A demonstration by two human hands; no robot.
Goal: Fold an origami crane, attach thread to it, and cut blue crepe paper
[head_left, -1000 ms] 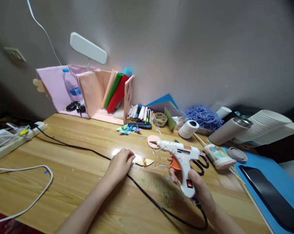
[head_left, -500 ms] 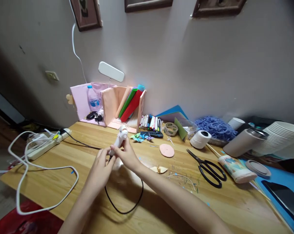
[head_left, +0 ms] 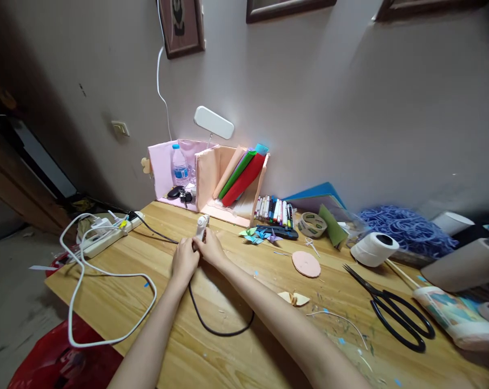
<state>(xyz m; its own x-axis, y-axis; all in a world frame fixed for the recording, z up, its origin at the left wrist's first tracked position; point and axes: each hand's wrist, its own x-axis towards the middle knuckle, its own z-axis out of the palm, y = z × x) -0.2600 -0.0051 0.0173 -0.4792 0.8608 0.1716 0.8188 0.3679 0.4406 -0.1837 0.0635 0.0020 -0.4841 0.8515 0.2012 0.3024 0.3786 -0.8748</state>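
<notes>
A white glue gun (head_left: pixel 202 226) stands out above my hands, near the middle of the table. My left hand (head_left: pixel 185 260) is closed around its lower part, and my right hand (head_left: pixel 210 248) grips it from the right side. The fingers hide much of its body. A black cord (head_left: pixel 206 326) loops over the wood below my wrists. To the right of my right forearm lie a cream folded paper piece (head_left: pixel 294 299) and a pink round disc (head_left: pixel 306 264). Small folded paper pieces (head_left: pixel 257 235) in blue, green and purple lie beyond my right hand.
A power strip (head_left: pixel 113 235) with a looping white cable (head_left: pixel 71 302) occupies the left edge. Pink and peach boxes (head_left: pixel 203 183) stand at the back. On the right are black-handled scissors (head_left: pixel 398 316), a thread spool (head_left: pixel 374 249), a tape roll (head_left: pixel 312 225) and markers (head_left: pixel 273 210).
The camera has turned left, so most things appear farther right. Both hands have shifted left over the table with the glue gun, which now shows less between the fingers.
</notes>
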